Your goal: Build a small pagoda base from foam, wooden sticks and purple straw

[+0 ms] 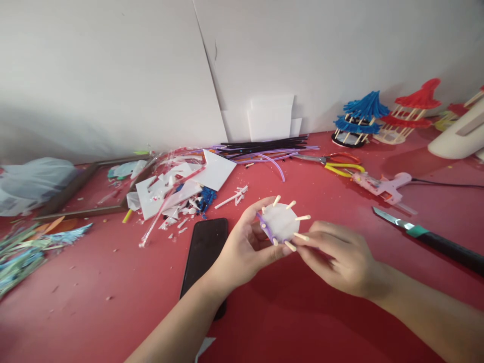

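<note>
My left hand point(247, 242) grips a round white disc point(282, 222) by its edge, thumb below and fingers behind. Several short pale wooden sticks point(303, 218) stand out around the disc's rim. A purple pipe cleaner point(263, 225) winds between the sticks along the left and lower rim. At the lower right of the disc, my right hand point(340, 257) is closed in a pinch, by the line of the pipe cleaner; the fingertips hide its end. Both hands hold the piece above the red table.
A black phone point(204, 247) lies beside my left forearm. To the right are a utility knife point(427, 234), a pink glue gun point(381, 185) and yellow-and-red-handled pliers point(340, 166). Blue point(361, 118) and red point(410, 111) tiered models stand behind. Paper scraps point(181, 191) and pipe cleaners point(260, 147) lie near the wall.
</note>
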